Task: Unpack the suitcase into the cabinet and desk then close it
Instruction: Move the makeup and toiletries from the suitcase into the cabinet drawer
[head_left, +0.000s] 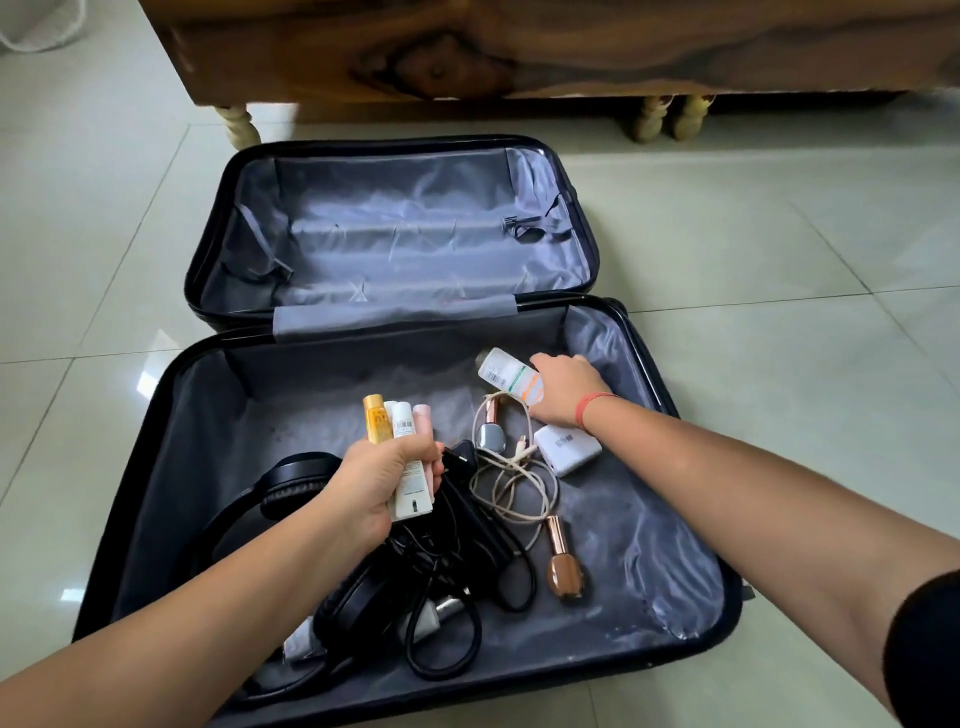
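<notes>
A black suitcase (156, 410) lies open on the floor, grey lining showing, its far half bare. My left hand (379, 478) grips a bunch of small tubes and bottles (400, 431), one yellow, the others white and pink. My right hand (563, 387) holds a white bottle (506, 374) with an orange and green label at the near half's back right. Loose in the near half lie black headphones (291, 480), black cables with a charger (467, 540), a white cable (514, 488), a white power bank (566, 449), a brown nail polish bottle (566, 569) and a small silver and rose-gold item (488, 428).
A dark wooden cabinet (467, 47) on pale turned legs (239, 124) stands just beyond the suitcase. Glossy pale floor tiles (779, 249) surround everything. A few small pale tubes (301, 642) lie under the headphone cables at the near left.
</notes>
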